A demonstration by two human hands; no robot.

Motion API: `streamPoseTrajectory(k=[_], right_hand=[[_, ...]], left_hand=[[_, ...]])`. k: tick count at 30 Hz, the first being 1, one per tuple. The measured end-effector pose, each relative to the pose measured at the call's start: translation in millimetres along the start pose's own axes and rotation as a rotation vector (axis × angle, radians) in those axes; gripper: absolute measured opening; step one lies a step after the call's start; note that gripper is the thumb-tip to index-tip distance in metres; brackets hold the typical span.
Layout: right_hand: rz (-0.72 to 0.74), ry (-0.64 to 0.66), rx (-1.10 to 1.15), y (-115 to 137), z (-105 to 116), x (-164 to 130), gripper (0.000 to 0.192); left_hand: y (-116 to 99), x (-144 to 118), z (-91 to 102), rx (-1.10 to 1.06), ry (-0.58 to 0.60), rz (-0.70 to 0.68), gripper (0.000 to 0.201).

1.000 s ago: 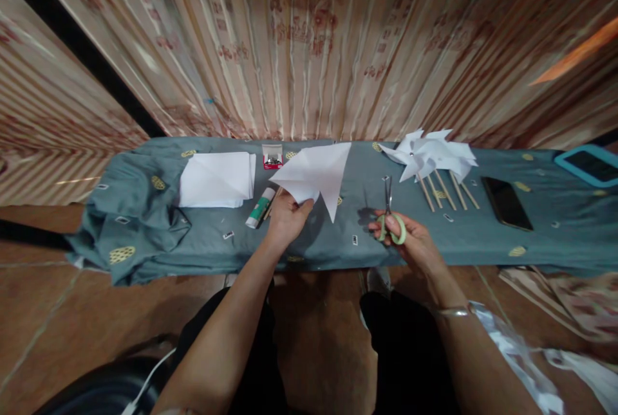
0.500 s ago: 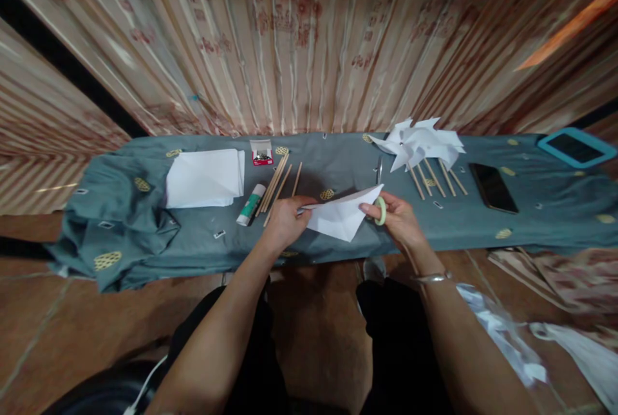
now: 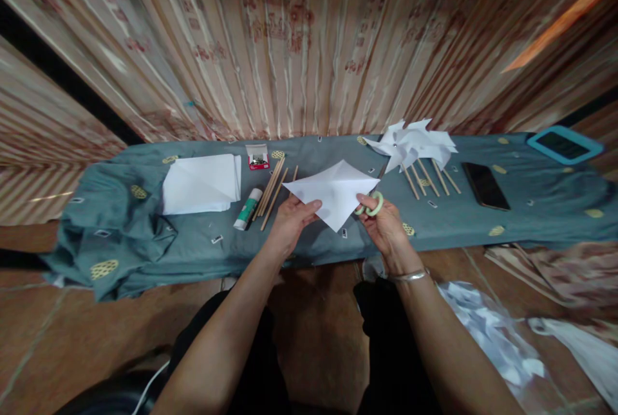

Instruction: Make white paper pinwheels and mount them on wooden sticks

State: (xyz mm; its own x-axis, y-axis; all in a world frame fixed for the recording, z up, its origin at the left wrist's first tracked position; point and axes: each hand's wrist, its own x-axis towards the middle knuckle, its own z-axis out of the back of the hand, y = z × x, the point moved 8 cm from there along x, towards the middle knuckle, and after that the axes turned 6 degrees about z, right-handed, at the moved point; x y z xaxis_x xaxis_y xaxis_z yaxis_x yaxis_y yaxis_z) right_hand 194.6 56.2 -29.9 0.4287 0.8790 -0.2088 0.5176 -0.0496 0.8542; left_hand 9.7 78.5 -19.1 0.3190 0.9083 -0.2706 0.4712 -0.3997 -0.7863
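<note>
A creased white sheet of paper [image 3: 335, 193], turned corner-down like a diamond, is held up between my hands above the cloth. My left hand [image 3: 293, 219] pinches its left side, thumb on top. My right hand [image 3: 383, 222] grips the paper's right corner and also holds scissors [image 3: 374, 204] by their pale green handles; the blades point away behind the paper, partly hidden. Left of the paper lie several wooden sticks [image 3: 273, 190] and a green-and-white glue stick [image 3: 248, 209]. Several white paper pinwheels [image 3: 415, 145] on sticks lie beyond my right hand.
A stack of white paper [image 3: 200, 183] lies on the left of the cloth-covered table [image 3: 193, 241]. Near it stands an open red box [image 3: 258, 156] of small metal pieces. A phone [image 3: 485, 185] and a blue-framed tablet [image 3: 564, 145] lie right. A plastic bag [image 3: 492, 331] with white paper is on the floor.
The paper, folded over before, is now opened out into a diamond. My left hand has turned, its thumb now on top of the sheet. The scissors stay in my right hand.
</note>
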Motion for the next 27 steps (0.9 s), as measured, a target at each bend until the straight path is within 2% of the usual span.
streamPoseTrajectory(k=[4, 7, 11, 14, 16, 21, 27], right_hand=[[-0.010, 0.032, -0.026, -5, -7, -1, 0.035], [-0.027, 0.121, -0.092, -9, -13, -7, 0.036], [-0.076, 0.342, -0.292, -21, -18, -30, 0.052], [-0.129, 0.565, -0.486, -36, -23, -51, 0.054], [-0.164, 0.643, -0.542, -44, -24, -60, 0.054], [-0.192, 0.708, -0.554, -50, -33, -66, 0.053], [-0.190, 0.690, -0.545, -47, -36, -66, 0.047]], left_hand=[[12, 5, 10.5, 0.023, -0.144, -0.010, 0.041], [3, 9, 21.8, -0.002, -0.211, -0.091, 0.036], [-24, 10, 36.6, -0.079, -0.249, -0.223, 0.036], [-38, 9, 41.7, -0.093, -0.259, -0.262, 0.038], [-41, 7, 41.7, -0.083, -0.262, -0.273, 0.040], [-35, 7, 36.2, -0.030, -0.248, -0.281, 0.041], [-27, 10, 31.8, -0.002, -0.212, -0.278, 0.030]])
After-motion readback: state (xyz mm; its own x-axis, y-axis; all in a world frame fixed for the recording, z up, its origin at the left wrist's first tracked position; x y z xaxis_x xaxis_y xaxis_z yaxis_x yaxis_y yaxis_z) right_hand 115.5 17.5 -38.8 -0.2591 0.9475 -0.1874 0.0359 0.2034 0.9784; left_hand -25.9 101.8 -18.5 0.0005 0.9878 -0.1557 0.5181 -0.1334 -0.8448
